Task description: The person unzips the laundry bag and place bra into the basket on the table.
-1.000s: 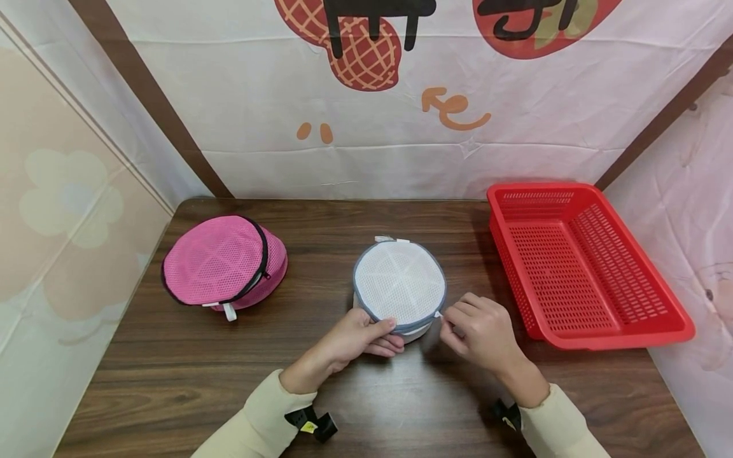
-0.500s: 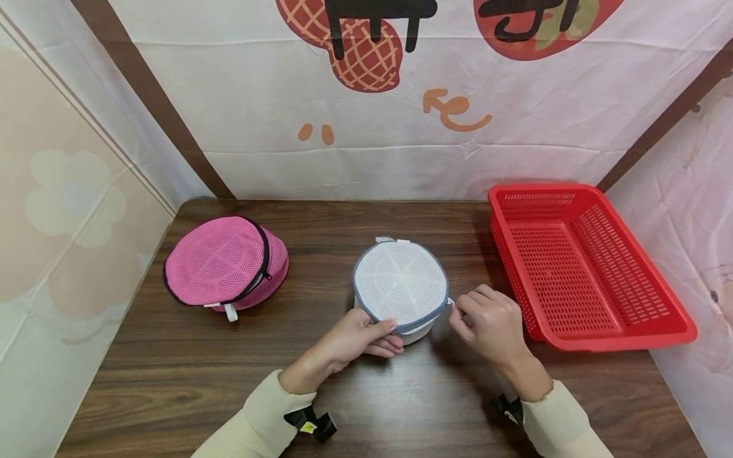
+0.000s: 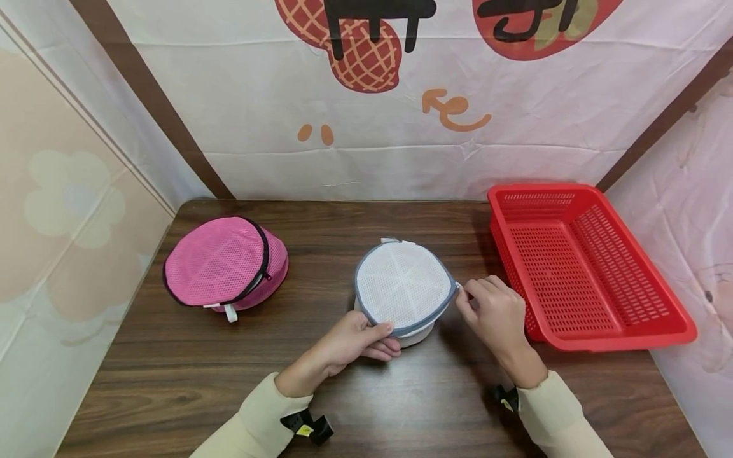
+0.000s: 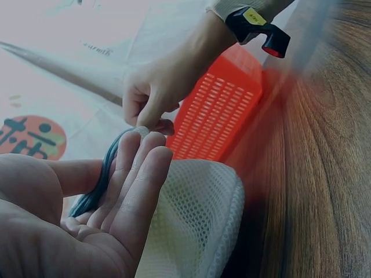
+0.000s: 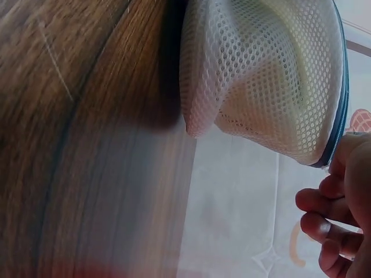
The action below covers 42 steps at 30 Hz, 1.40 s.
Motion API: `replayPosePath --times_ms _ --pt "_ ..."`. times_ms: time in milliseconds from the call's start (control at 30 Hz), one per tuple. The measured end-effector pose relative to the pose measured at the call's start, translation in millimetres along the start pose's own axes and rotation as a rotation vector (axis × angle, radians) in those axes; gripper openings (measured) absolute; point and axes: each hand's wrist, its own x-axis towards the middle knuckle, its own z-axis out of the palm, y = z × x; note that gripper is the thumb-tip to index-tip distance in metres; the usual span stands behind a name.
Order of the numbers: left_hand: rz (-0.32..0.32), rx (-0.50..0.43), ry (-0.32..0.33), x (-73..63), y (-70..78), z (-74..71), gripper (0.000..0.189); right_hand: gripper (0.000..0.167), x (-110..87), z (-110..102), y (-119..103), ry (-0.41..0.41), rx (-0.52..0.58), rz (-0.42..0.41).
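Observation:
A round white mesh laundry bag with a blue-grey zipper rim stands at the middle of the table. My left hand pinches its near rim, thumb on top and fingers underneath; the left wrist view shows the blue edge between thumb and fingers. With thumb and forefinger my right hand pinches the small white zipper pull at the bag's right side, drawing that edge into a point. In the right wrist view the bag's mesh side bulges beside the right hand's fingers.
A pink mesh laundry bag with a black zipper rim lies at the table's left. On the right stands a red perforated plastic basket, close beyond the right hand. A printed cloth hangs along the table's back edge.
My right hand has moved along the rim, up and to the right, with the zipper pull. The bag's right edge is now stretched to a point. The left hand stays nearly in place.

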Motion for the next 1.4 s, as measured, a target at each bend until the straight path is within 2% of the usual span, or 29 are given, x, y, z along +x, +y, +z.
replayPosePath --times_ms 533,900,1400 --pt "-0.026 -0.015 0.017 -0.3 2.2 0.9 0.033 0.02 -0.5 1.2 -1.7 0.003 0.006 0.018" --pt "-0.028 -0.021 0.023 1.0 1.8 0.2 0.036 0.022 -1.5 1.2 -2.1 0.003 -0.015 -0.003" --pt "-0.016 -0.051 0.106 5.6 0.6 -7.5 0.036 0.022 -0.4 -3.6 -5.1 -0.017 0.02 -0.033"
